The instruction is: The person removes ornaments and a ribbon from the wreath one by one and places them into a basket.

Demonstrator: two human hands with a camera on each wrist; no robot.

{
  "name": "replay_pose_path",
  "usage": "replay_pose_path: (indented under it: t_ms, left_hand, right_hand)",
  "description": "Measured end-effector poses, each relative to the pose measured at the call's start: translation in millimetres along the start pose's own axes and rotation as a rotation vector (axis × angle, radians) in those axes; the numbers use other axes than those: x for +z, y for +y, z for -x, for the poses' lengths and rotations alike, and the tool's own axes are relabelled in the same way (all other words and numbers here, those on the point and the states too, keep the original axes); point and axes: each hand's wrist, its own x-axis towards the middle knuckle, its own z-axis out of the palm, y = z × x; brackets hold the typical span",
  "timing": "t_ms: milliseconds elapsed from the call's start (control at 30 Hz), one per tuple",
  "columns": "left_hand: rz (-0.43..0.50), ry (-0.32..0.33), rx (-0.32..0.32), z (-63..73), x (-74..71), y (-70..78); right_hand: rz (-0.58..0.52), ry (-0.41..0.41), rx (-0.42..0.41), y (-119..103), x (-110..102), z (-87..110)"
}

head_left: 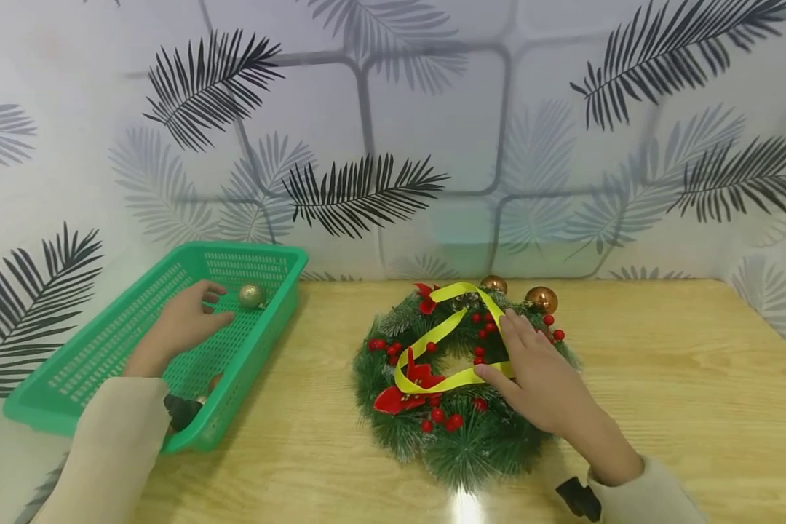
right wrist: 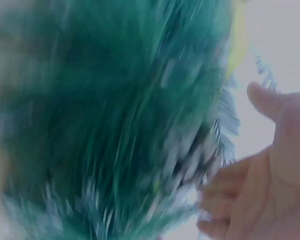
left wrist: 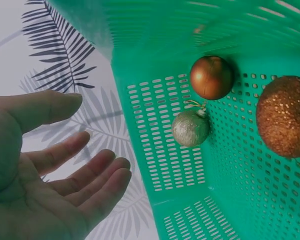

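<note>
Over the green plastic basket (head_left: pixel 271 338) at the left, my left hand (head_left: pixel 186 320) hovers with loosely bent fingers and nothing in them. A pale gold ball ornament (head_left: pixel 251 295) lies near it in the basket. Two copper ball ornaments, one smooth (left wrist: pixel 211 77) and one glittery (left wrist: pixel 285 117), show in the left wrist view. My right hand (head_left: pixel 544 375) is at the right side of a green Christmas wreath (head_left: pixel 465 451), fingers extended beside a looped yellow ribbon (head_left: pixel 435 333); whether they touch it is unclear. The right wrist view is blurred.
The wreath lies on a wood-grain table (head_left: pixel 321 407) and carries red berries (head_left: pixel 454 422), a red flower (head_left: pixel 393 400) and two copper balls (head_left: pixel 541 300) at its back edge. A leaf-patterned cloth (head_left: pixel 426 131) hangs behind the table.
</note>
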Motion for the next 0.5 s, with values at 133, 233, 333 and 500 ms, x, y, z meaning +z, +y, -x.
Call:
replay_pose_path:
  t_ms: [133, 233, 333, 500]
  left_hand:
    - [0.005, 0.005, 0.013, -0.4, -0.9, 2.7]
    - [0.007, -0.002, 0.013, -1.2, -2.9, 6.0]
    - [0.004, -0.001, 0.024, -3.1, -5.7, 13.6]
    - [-0.023, -0.008, 0.060, -5.9, -9.7, 30.9]
  right_hand:
    - [-0.042, 0.058, 0.118, -17, 4, 16.0]
    - [-0.058, 0.068, 0.212, -21, 6, 27.3]
    - [-0.069, 0.077, 0.288, -19, 4, 32.6]
    - [-0.163, 0.034, 0.380, -10, 3, 32.8]
